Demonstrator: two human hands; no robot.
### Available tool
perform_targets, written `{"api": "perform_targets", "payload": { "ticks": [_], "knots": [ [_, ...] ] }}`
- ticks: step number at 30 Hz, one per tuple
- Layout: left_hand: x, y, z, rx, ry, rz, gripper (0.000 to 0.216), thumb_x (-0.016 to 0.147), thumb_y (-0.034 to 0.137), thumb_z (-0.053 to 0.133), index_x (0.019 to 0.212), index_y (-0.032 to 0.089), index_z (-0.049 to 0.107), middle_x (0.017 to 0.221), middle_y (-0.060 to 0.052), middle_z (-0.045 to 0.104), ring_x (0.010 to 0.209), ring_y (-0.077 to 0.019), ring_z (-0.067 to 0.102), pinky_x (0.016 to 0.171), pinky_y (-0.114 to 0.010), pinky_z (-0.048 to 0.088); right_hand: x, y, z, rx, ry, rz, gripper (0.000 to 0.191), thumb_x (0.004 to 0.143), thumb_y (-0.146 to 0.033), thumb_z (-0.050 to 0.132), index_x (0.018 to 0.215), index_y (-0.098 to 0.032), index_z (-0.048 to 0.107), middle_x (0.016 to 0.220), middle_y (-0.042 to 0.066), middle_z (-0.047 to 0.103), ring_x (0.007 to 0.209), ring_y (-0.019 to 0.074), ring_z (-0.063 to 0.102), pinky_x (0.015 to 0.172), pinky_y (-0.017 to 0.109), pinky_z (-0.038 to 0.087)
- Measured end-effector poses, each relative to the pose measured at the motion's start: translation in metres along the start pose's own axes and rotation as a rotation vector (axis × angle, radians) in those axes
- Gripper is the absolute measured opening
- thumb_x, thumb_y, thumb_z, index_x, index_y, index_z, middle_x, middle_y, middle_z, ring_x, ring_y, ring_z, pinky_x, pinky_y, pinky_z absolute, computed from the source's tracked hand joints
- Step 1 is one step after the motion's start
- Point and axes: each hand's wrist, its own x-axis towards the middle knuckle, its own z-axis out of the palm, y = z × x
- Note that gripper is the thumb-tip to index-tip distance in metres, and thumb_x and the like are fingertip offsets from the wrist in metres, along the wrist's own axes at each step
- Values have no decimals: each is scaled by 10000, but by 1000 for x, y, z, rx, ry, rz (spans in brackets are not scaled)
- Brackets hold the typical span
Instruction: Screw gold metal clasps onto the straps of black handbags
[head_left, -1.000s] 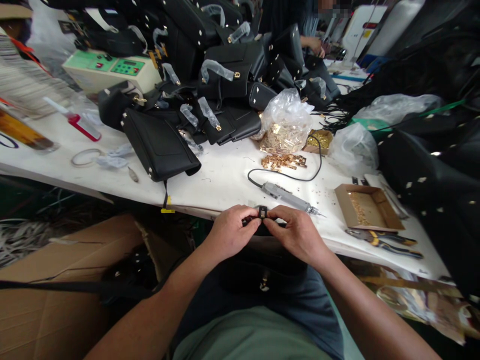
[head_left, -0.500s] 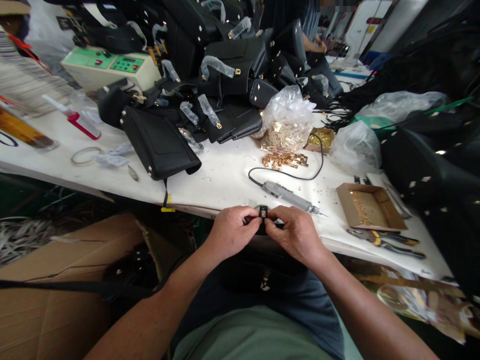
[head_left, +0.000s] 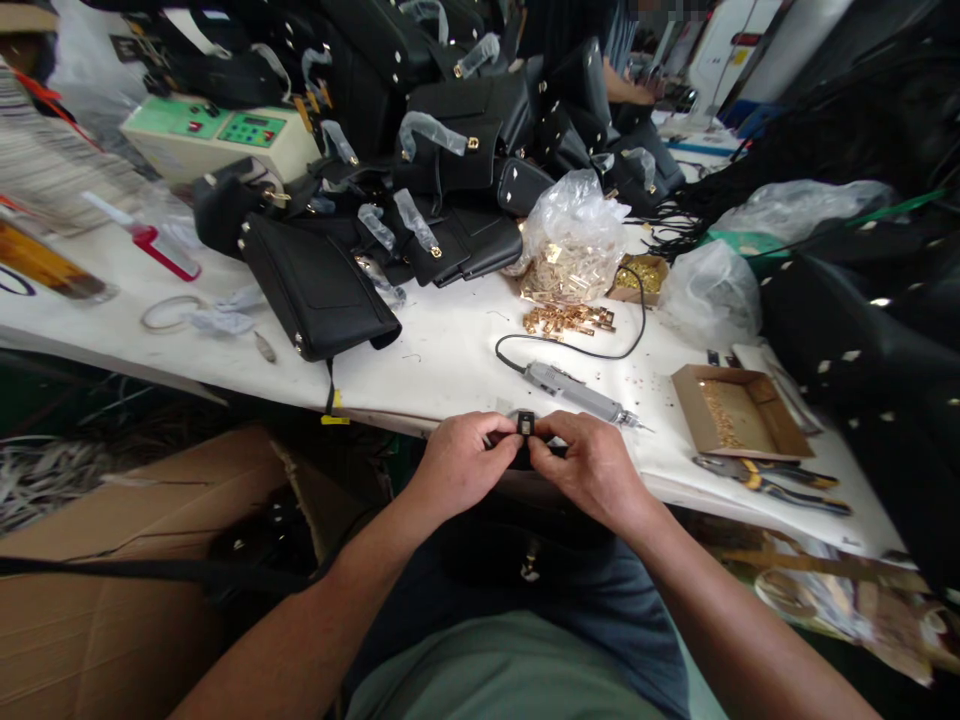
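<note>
At the table's front edge, my left hand [head_left: 463, 462] and my right hand [head_left: 587, 468] meet, thumbs and fingers closed in a pinch. Between them they hold a small black leather tab [head_left: 526, 423], which has a light metal fitting showing at its centre. What lies under the fingers is hidden. Below, across my lap, rests a black bag [head_left: 487, 545] with a metal clasp [head_left: 530, 565]. Just beyond my right hand lies a grey electric screwdriver [head_left: 574, 392], its bit pointing right and its cable looping back. Gold metal fittings [head_left: 568, 320] are heaped farther in.
Pliers [head_left: 772, 482] lie beside a cardboard tray [head_left: 780, 410] of small gold parts on the right. A plastic bag of fittings [head_left: 574, 245] and piled black handbags [head_left: 319, 285] fill the back. An open carton [head_left: 112, 540] stands lower left. Another person's arm [head_left: 626, 88] shows far back.
</note>
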Motion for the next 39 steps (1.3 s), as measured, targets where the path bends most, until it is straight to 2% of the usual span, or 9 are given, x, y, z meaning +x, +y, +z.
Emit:
{"api": "perform_targets", "payload": {
  "ticks": [14,20,27,33,35,39],
  "knots": [
    [-2,5,3,50,64,5,144,860,215,643,868,217,787,871,-1,790,773,-162,688,682,-237,458,0,-1,9,-38,98,-70,140,852,-166,613,739,-205,686,700,-7,686,660,158,595,694,293,378],
    [-2,3,3,19,38,20,169,874,226,624,856,223,791,878,-1,792,794,-165,692,708,-241,463,0,0,9,-49,112,-80,147,839,-165,615,708,-210,661,678,-13,676,645,155,589,690,293,380],
    [-2,4,5,45,67,-26,148,854,246,619,811,215,757,788,3,745,721,-155,637,639,-233,420,2,-2,4,-18,63,-17,121,848,-201,636,769,-222,725,748,5,733,700,178,663,703,290,436],
    [1,8,2,90,28,-8,161,850,258,590,710,203,646,665,34,634,611,-124,525,568,-240,323,0,-1,2,157,71,116,73,842,-228,675,855,-235,747,843,0,765,767,191,709,707,279,502],
    [4,7,1,76,11,-12,170,860,275,576,727,205,656,670,33,630,607,-125,517,567,-242,323,0,0,2,223,109,88,58,838,-206,674,856,-226,726,840,4,751,774,188,702,733,283,518],
    [8,1,0,43,-23,-11,188,869,305,568,758,205,683,691,27,633,618,-129,523,569,-240,336,-1,2,4,229,131,-91,100,860,-157,657,884,-225,726,898,31,734,805,189,684,740,291,524]
  ]
}}
